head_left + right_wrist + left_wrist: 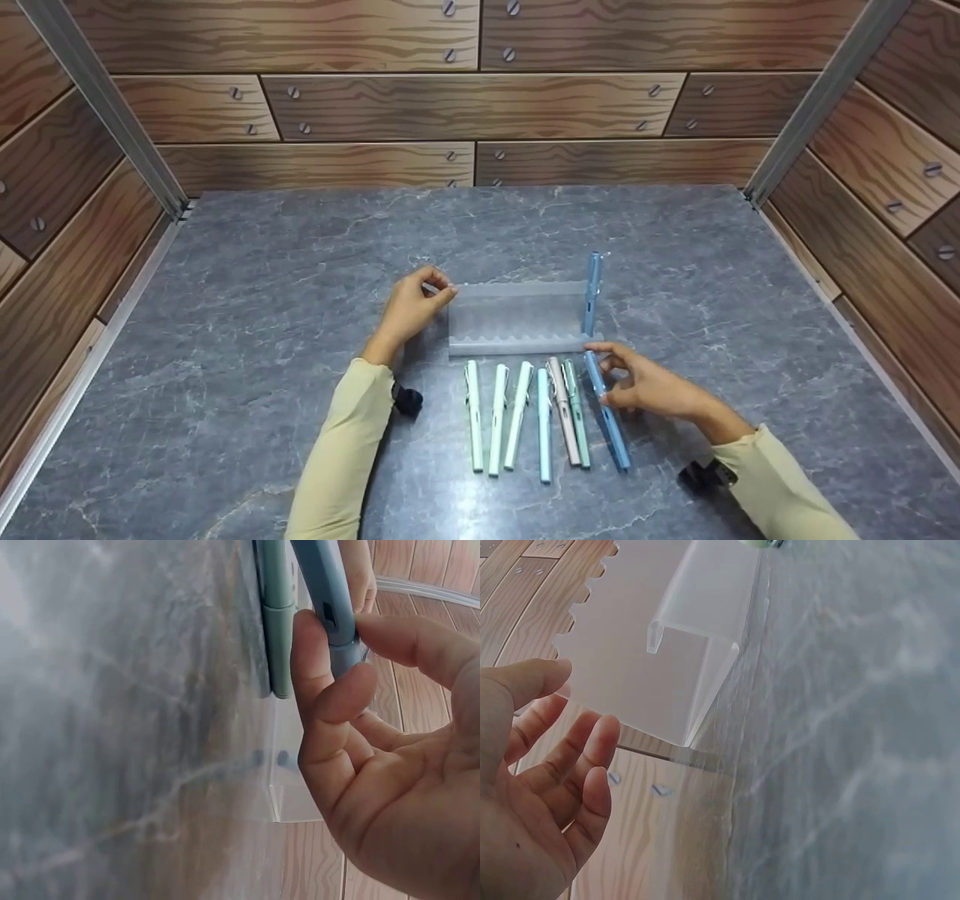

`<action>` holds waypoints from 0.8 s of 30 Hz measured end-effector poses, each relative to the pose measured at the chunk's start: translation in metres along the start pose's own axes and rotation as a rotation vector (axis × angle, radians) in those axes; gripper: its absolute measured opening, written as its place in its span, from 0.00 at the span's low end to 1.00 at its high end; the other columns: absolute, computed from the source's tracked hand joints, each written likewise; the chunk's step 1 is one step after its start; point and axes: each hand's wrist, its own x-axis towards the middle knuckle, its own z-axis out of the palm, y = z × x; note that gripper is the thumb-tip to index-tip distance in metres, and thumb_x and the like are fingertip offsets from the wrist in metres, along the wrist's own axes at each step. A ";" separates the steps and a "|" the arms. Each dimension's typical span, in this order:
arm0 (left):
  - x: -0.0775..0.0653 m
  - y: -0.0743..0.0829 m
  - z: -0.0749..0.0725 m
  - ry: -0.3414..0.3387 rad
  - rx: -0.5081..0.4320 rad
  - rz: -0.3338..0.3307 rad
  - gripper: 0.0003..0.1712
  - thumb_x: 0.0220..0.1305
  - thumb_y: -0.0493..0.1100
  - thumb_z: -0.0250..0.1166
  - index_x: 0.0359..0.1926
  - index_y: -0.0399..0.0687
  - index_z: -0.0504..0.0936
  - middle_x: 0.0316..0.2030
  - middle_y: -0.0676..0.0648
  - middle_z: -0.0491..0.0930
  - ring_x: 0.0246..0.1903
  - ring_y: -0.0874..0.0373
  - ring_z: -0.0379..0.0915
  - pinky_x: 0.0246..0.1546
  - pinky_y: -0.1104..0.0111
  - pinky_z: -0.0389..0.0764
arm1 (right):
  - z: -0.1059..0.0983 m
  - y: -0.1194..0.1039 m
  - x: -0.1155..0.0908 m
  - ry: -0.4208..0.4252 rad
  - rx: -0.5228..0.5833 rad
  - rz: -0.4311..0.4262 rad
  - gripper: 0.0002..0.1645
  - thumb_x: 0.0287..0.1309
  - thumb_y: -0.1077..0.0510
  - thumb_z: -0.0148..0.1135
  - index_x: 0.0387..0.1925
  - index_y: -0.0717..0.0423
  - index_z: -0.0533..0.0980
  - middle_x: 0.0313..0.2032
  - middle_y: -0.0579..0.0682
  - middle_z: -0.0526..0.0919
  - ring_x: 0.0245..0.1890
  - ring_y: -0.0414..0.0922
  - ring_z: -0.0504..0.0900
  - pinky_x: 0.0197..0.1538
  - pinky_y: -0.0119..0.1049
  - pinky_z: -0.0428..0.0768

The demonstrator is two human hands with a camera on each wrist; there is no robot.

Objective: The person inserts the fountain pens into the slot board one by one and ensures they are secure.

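My left hand (pixel 409 307) pinches the upper left corner of a clear, frosted plastic pen rack (pixel 517 316) with notched edges. In the left wrist view, the thumb and a finger meet at that notched edge of the rack (pixel 641 667). A blue pen (pixel 592 296) leans in the rack's right end. My right hand (pixel 656 386) grips another blue pen (pixel 613 435) between thumb and fingers, just in front of the rack. The right wrist view shows fingertips around the pen (pixel 324 585) near one end.
Left of the held pen, a green pen (pixel 577 420), a greyish-pink pen (pixel 564 416) and a light blue pen (pixel 544 427) lie on the marbled table (pixel 262 300). Three pale green pens (pixel 496 420) lie further left. Wood-patterned walls (pixel 472 105) enclose the table.
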 end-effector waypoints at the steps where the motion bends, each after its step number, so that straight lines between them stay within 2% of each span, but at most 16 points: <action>1: 0.000 0.000 0.000 0.001 0.002 0.000 0.08 0.59 0.44 0.68 0.35 0.44 0.80 0.36 0.44 0.81 0.31 0.53 0.78 0.31 0.71 0.74 | 0.000 0.000 0.000 -0.004 0.009 -0.008 0.48 0.53 0.71 0.58 0.71 0.64 0.46 0.47 0.59 0.61 0.26 0.35 0.74 0.30 0.26 0.73; 8: 0.000 -0.001 0.001 0.005 0.027 -0.001 0.09 0.59 0.44 0.68 0.35 0.45 0.80 0.37 0.45 0.82 0.31 0.54 0.78 0.32 0.71 0.74 | -0.002 -0.004 0.000 0.025 0.002 -0.013 0.48 0.53 0.73 0.54 0.72 0.63 0.44 0.52 0.65 0.60 0.32 0.38 0.78 0.33 0.29 0.75; 14: 0.000 0.000 0.001 0.003 0.034 0.000 0.08 0.59 0.44 0.68 0.36 0.45 0.80 0.37 0.45 0.82 0.32 0.55 0.78 0.32 0.71 0.74 | -0.003 -0.012 0.001 0.084 -0.063 -0.009 0.47 0.54 0.72 0.54 0.73 0.60 0.46 0.54 0.67 0.58 0.26 0.36 0.72 0.31 0.28 0.73; 20: 0.000 0.000 0.001 0.000 0.014 0.005 0.08 0.59 0.43 0.68 0.35 0.44 0.80 0.37 0.45 0.82 0.32 0.54 0.78 0.33 0.71 0.74 | -0.008 -0.021 0.006 0.160 -0.109 -0.090 0.47 0.52 0.73 0.55 0.72 0.62 0.48 0.53 0.68 0.60 0.28 0.39 0.78 0.35 0.31 0.80; 24: 0.000 -0.001 0.001 0.001 0.017 0.009 0.07 0.59 0.43 0.67 0.35 0.44 0.80 0.37 0.45 0.82 0.32 0.53 0.78 0.32 0.71 0.74 | -0.010 -0.027 0.008 0.199 -0.102 -0.126 0.48 0.49 0.76 0.53 0.71 0.60 0.49 0.53 0.67 0.61 0.29 0.39 0.78 0.34 0.30 0.79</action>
